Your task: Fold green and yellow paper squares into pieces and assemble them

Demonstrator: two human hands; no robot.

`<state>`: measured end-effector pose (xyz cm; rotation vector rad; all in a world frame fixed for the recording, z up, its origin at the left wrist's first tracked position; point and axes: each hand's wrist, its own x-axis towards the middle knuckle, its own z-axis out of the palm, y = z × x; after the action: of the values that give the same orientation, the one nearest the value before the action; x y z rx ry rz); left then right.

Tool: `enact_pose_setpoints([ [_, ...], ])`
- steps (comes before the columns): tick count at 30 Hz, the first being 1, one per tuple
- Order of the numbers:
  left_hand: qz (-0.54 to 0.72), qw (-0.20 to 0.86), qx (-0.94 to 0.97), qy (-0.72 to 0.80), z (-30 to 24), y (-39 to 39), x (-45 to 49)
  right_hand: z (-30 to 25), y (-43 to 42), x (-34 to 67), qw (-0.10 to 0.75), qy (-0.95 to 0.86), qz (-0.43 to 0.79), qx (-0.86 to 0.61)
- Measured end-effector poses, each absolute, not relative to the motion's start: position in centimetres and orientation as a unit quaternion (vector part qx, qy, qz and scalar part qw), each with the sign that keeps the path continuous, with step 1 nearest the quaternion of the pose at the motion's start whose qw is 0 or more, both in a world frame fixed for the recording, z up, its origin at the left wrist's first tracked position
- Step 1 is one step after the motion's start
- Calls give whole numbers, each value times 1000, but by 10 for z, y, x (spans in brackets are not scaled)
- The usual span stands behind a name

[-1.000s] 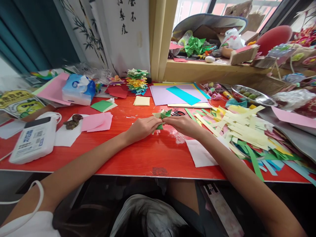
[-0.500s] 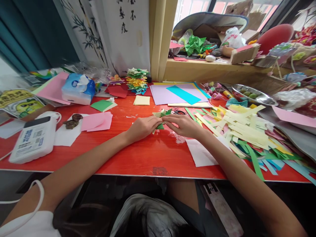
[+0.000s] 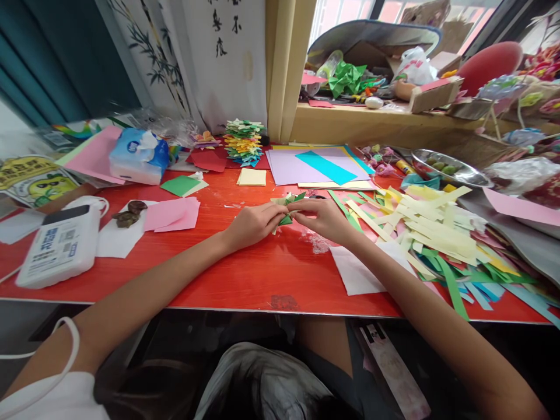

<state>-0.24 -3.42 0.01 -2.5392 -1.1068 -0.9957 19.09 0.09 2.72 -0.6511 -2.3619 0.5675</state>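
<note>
Both hands meet over the middle of the red table, pinching a small green and cream folded paper piece. My left hand grips it from the left with fingers closed. From the right, the fingertips of my right hand press on the same piece. The fingers hide much of its shape. Just behind my right hand, dark scissors show in part. A white sheet of paper lies beneath my right forearm.
A heap of cut paper strips spreads on the right. Behind stand a tower of folded paper and lilac sheets bearing a blue strip. Pink paper, a white device and a tissue pack lie left.
My right hand's fingers have shifted slightly on the folded paper piece, showing a little more of it. My left hand stays almost where it was.
</note>
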Motion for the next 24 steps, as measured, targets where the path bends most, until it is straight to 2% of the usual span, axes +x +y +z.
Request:
enact_pose_setpoints([
  [8, -339, 62, -853, -393, -3, -31, -5, 22, -1, 188, 347, -829, 344, -271],
  [16, -336, 63, -845, -410, -1, -33, -2, 21, -1, 187, 347, -833, 328, -279],
  [19, -334, 26, -843, -421, 2, -35, -1, 23, -1, 187, 334, -846, 318, -269],
  [24, -324, -26, -839, -435, 7, -37, 1, 23, 2, 188, 341, -830, 378, -231],
])
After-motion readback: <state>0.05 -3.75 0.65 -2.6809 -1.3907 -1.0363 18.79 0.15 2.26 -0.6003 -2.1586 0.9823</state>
